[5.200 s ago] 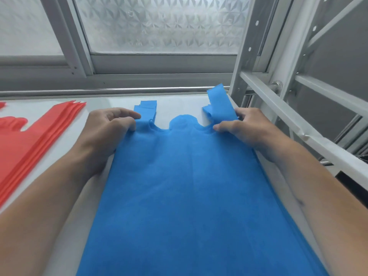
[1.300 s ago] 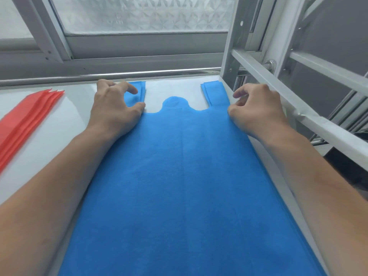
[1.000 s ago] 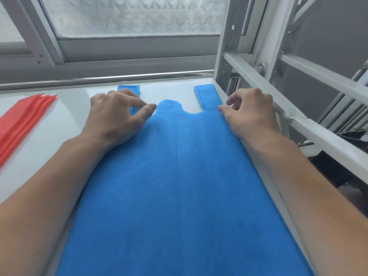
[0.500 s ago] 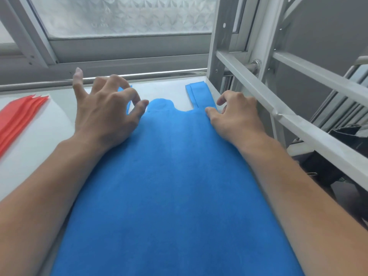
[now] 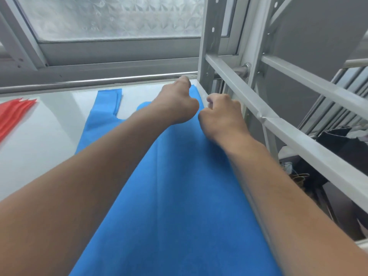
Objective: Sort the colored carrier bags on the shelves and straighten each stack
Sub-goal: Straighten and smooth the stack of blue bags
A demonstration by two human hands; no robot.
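- Blue carrier bags (image 5: pixel 175 206), one stack, lie flat on the white shelf (image 5: pixel 39 148), running from near to far along its right side.
- Both hands are at the far right handle: the left hand (image 5: pixel 177 104) reaches across onto it, and the right hand (image 5: pixel 221 114) sits at the shelf's right edge.
- Step in hand, I'd judge: squaring that handle's layers.
- Grip: both hands' fingers are curled, but what they pinch I cannot tell.
- Next move probably calls for smoothing the untouched left handle (image 5: pixel 108 102).
- Red bags (image 5: pixel 14 112) wait far left.

Blue bags (image 5: pixel 175 206) flat, red stack (image 5: pixel 14 114) left
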